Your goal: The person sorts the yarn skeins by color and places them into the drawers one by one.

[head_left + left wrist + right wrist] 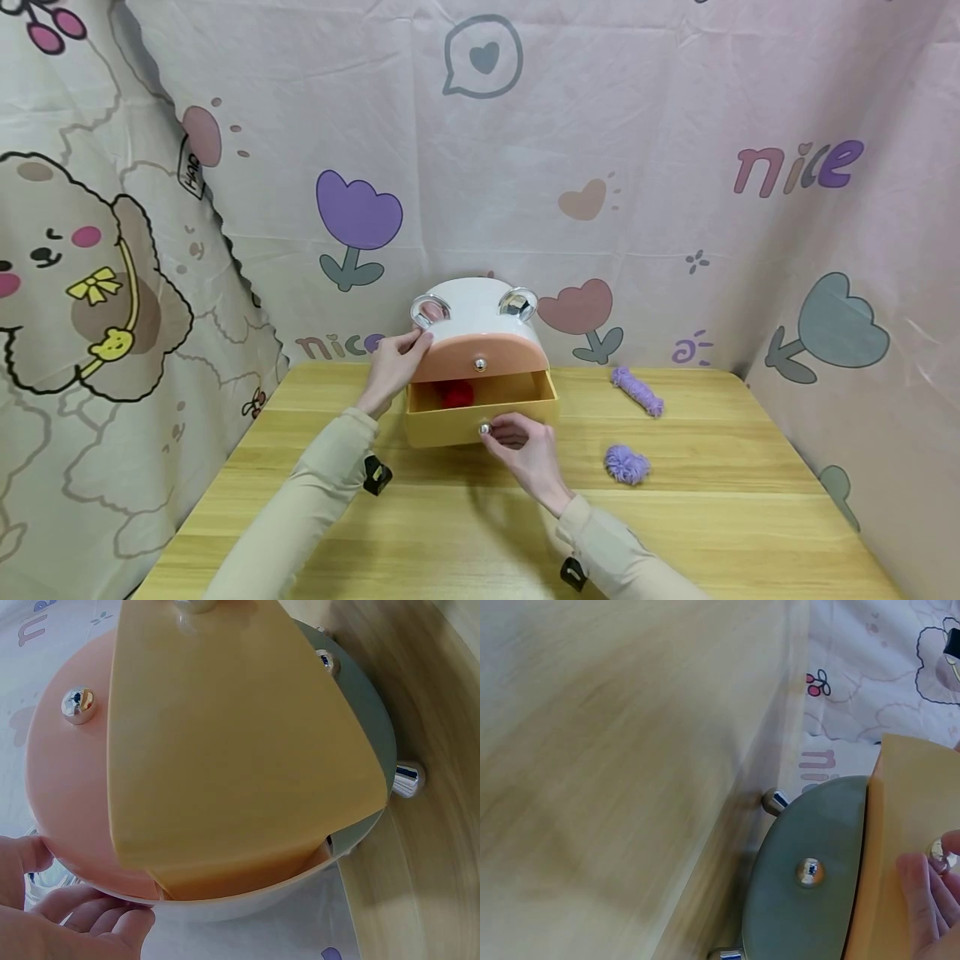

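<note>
Here, fingers [513, 420] pinch one of three knobs [484, 428].

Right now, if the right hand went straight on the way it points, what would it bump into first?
Probably the front of the yellow drawer: the right hand pinches that drawer's silver knob, with the front right behind it, though the exact gap is hard to judge.

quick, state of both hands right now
Left hand: closed, holding the edge of the box.
Right hand: closed, pinching the knob on the yellow drawer.
</note>
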Tool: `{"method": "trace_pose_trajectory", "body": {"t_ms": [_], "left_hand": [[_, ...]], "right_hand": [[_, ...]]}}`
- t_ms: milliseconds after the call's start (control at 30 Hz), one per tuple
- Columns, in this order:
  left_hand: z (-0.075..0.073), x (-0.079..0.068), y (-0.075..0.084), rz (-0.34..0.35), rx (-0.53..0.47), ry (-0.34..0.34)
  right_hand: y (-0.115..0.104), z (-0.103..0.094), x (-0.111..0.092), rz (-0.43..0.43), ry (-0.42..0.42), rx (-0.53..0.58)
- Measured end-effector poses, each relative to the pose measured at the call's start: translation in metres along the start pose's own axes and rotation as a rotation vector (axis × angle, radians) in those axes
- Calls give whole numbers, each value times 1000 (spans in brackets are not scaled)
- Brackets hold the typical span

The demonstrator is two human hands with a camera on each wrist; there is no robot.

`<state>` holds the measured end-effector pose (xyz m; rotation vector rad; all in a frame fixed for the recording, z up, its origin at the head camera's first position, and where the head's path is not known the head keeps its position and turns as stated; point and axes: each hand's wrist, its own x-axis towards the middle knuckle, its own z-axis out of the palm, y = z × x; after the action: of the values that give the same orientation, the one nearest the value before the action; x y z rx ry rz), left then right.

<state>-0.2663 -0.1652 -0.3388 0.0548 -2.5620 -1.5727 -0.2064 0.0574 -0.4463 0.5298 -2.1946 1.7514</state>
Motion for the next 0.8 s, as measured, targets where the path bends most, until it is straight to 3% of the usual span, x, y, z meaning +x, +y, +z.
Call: {"method": "trace_pose_trajectory", "body": {"t_ms": [333, 800], "left_hand": [[-1, -1, -1, 14, 9, 11], [0, -1, -1, 17, 11, 22]], "right_hand": [[2, 6, 10, -4, 56, -6], [11, 11, 31, -41, 53, -68]]}}
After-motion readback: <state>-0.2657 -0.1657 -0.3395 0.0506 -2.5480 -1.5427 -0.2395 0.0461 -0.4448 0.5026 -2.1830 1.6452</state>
